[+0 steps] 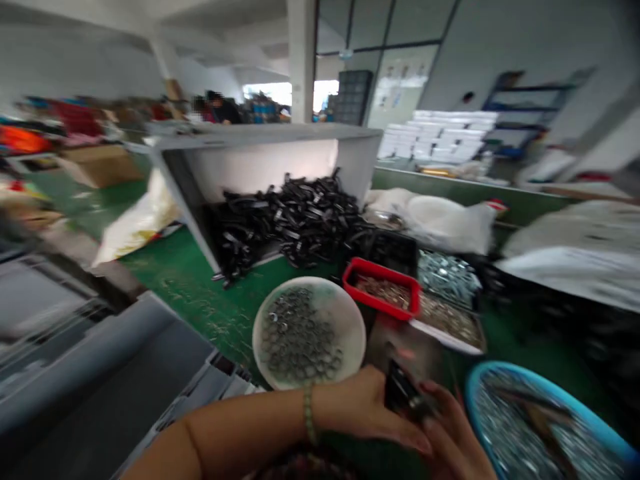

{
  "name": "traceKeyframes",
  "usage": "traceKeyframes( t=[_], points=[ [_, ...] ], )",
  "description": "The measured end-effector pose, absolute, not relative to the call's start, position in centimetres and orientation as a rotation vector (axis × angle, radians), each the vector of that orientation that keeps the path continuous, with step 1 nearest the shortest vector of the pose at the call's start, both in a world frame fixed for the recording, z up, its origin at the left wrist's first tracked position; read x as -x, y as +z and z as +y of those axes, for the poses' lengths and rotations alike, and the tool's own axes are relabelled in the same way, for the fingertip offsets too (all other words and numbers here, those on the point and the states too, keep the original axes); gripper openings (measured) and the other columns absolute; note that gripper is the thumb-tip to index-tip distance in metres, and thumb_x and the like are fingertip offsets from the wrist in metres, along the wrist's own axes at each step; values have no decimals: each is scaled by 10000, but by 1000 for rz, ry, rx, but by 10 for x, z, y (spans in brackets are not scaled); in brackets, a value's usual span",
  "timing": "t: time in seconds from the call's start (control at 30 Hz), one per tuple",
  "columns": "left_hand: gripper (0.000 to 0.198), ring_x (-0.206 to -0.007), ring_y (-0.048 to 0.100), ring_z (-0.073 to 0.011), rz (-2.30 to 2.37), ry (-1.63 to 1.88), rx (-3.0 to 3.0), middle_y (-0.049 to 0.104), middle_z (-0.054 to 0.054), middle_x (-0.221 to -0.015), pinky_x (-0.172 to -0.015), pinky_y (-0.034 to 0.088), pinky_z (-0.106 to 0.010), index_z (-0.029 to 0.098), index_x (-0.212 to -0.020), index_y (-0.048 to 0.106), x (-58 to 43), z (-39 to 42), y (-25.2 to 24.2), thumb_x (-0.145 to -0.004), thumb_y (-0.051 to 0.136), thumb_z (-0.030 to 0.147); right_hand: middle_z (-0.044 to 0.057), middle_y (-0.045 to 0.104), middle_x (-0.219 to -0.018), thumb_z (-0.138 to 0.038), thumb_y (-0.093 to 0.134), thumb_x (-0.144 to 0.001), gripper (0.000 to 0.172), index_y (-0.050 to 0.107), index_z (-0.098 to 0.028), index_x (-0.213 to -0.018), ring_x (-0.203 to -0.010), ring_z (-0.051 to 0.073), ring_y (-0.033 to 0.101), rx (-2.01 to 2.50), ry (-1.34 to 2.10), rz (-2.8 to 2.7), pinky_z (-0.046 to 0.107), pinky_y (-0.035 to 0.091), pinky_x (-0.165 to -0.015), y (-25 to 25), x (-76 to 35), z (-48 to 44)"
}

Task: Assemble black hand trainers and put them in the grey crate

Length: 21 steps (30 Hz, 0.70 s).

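In front of me, low in the view, my left hand (367,407) curls around a glossy black elongated part (403,390), its thumb stretched along the lower side. My right hand (453,433) grips the same part from the right, fingers closed at its lower end. Blur hides the part's exact kind. Just beyond my left wrist stands a round white basin (265,317) holding many small metal rings (305,333). Close to my right hand is a blue basin (475,387) full of small shiny metal pieces, with brown and dark strips lying on top.
A tipped grey bin (185,193) spills black curved parts (300,213) onto the green table (215,327). A red tray (383,305) and trays of metal pieces (447,277) stand right of centre. Grey crates (150,360) occupy the left; white sacks (445,223) lie behind. Distant people (227,110) are visible.
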<state>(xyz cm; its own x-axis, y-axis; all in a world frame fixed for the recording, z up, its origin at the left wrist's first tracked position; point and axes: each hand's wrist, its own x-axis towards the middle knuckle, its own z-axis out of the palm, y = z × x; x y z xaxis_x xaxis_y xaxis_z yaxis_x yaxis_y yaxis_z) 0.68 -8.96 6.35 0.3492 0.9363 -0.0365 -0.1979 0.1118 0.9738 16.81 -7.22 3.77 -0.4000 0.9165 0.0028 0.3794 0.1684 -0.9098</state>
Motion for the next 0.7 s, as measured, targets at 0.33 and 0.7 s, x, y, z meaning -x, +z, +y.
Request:
traceKeyframes(
  t=[0.33, 0.7],
  points=[
    [350, -1129, 488, -288, 1394, 514, -2235, 584, -157, -1167, -1016, 330, -429, 123, -1135, 601, 15, -14, 56, -839, 484, 269, 121, 645, -1063, -297, 360, -959, 305, 607, -146, -1056, -1005, 190, 597, 1304, 411, -2578, 324, 452, -882, 78, -150, 77],
    [497, -1208, 472, -232, 1443, 449, -2608, 543, -37, -1310, -1136, 166, -529, 310, -1298, 490, -8, -1, -7, -812, 543, 218, 107, 677, -1043, -192, 520, -866, 205, 692, -179, -977, -1032, 218, 587, 1317, -25, -2946, 354, 415, -903, 58, -96, 156]
  ],
)
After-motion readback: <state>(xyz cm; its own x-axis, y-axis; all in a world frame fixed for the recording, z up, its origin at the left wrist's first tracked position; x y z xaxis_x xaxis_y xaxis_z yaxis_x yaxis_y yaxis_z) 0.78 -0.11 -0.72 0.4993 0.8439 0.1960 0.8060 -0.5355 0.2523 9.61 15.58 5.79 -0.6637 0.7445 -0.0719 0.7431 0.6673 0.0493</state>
